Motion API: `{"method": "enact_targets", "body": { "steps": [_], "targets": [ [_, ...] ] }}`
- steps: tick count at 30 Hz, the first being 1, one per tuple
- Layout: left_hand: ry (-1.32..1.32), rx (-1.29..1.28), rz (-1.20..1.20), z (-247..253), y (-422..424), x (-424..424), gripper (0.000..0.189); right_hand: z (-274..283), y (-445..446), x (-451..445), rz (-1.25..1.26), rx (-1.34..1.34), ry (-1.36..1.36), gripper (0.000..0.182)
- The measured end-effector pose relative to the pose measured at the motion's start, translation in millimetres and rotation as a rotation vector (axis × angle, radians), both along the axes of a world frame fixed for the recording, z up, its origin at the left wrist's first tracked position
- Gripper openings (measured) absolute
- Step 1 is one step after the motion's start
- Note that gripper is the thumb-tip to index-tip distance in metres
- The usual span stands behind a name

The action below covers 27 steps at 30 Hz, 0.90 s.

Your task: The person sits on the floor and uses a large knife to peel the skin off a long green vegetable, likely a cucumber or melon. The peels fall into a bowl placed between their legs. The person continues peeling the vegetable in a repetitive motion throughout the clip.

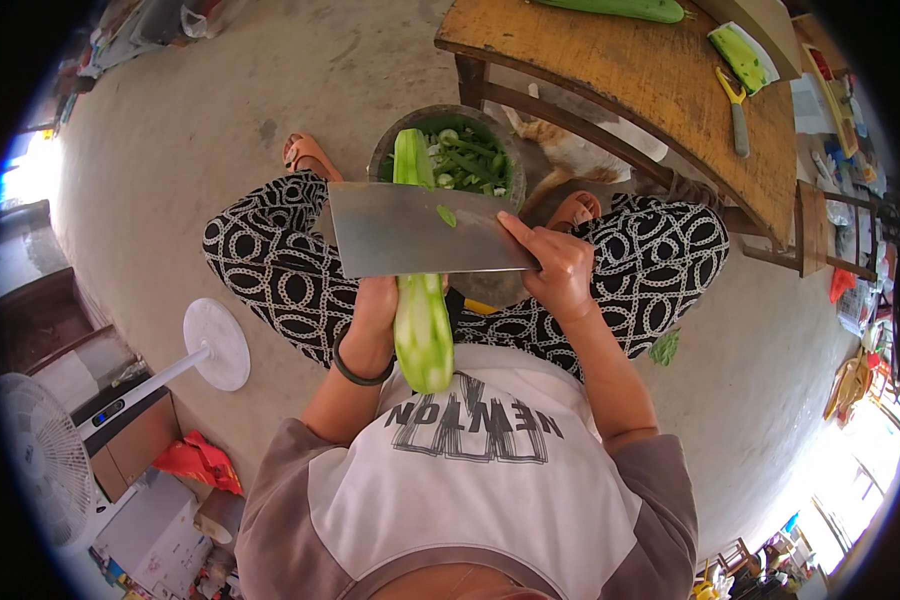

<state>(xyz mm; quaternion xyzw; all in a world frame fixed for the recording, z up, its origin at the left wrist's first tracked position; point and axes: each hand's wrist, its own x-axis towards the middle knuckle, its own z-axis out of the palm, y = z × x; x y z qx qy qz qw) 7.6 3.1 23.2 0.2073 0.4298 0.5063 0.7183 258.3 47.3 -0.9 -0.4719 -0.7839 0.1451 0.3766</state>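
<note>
A wide cleaver (412,232) is gripped in my right hand (559,266), its blade lying across a long peeled green gourd (424,337). A scrap of green peel sticks to the blade. My left hand (377,304) holds the gourd from beneath near its middle; its fingers are mostly hidden by the blade and the gourd. The gourd's far end reaches over a round tub (390,139) on the floor between my feet. Inside the tub lie many cut green vegetable pieces (474,157). Whether the cleaver's edge touches the gourd cannot be told.
A wooden table (607,60) stands at the far right, bearing an unpeeled green gourd (622,7), a yellow-headed peeler (733,112) and a green-and-white packet (742,56). Beneath it lies a cat (570,146). A white pedestal fan (45,457) stands at left; a leaf (664,347) lies at right.
</note>
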Motion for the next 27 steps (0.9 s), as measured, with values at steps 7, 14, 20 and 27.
{"method": "enact_targets", "body": {
  "steps": [7,14,20,27],
  "targets": [
    [0.017,-0.038,-0.019,10.2,4.7,1.3,0.049,-15.4,1.1,6.3,-0.027,-0.018,-0.036,0.062],
    [-0.123,-0.071,-0.017,7.1,6.3,-0.7,0.051,-31.4,4.0,12.4,-0.072,-0.034,-0.029,0.062],
    [-0.062,-0.049,-0.035,7.0,2.3,-2.4,0.054,-26.3,2.1,16.0,-0.055,-0.05,-0.063,0.061],
    [-0.076,-0.016,-0.022,16.4,1.9,2.6,0.054,-13.2,7.9,7.5,-0.032,-0.044,-0.007,0.064]
  ]
}}
